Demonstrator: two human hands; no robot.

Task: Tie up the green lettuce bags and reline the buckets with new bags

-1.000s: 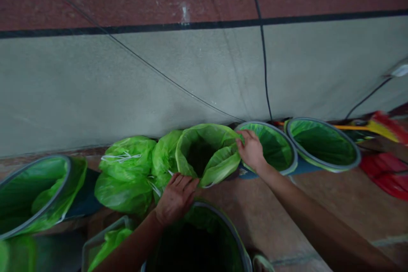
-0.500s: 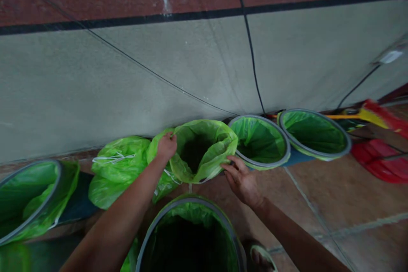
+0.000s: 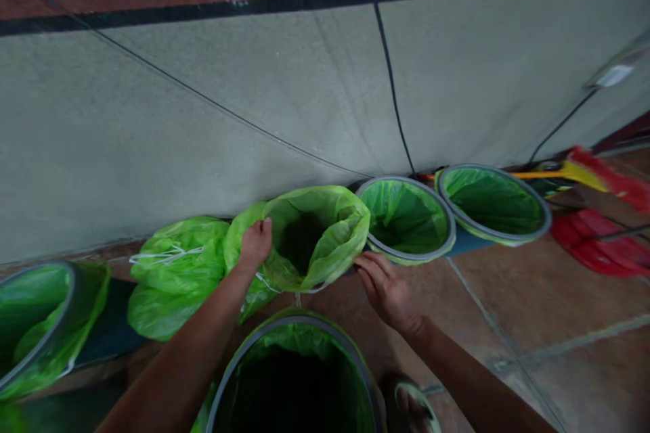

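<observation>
A light green plastic garbage bag (image 3: 340, 243) stands spread wide in the middle, its mouth facing up and its inside dark. My left hand (image 3: 257, 241) is closed on the left side of its rim. At the right front of the rim, the fingertips of my right hand (image 3: 386, 284) pinch the plastic edge. Closer to me stands a bin (image 3: 236, 365) with a grey ring and green liner, its inside too dark to make out. Left of my left hand sits a tied green bag (image 3: 175, 284) with white drawstrings.
Two lined bins, one (image 3: 406, 216) beside the other (image 3: 492, 203), stand along the wall (image 3: 203, 135) at right. Another lined bin (image 3: 71, 304) leans at far left. A red dustpan (image 3: 599, 243) and a red-and-yellow broom (image 3: 592, 172) lie at far right. Cables hang down the wall.
The whole view has shifted slightly, with things now a little further left. Both hands stay at the bag's rim; the left fingers are wrapped closer against its side.
</observation>
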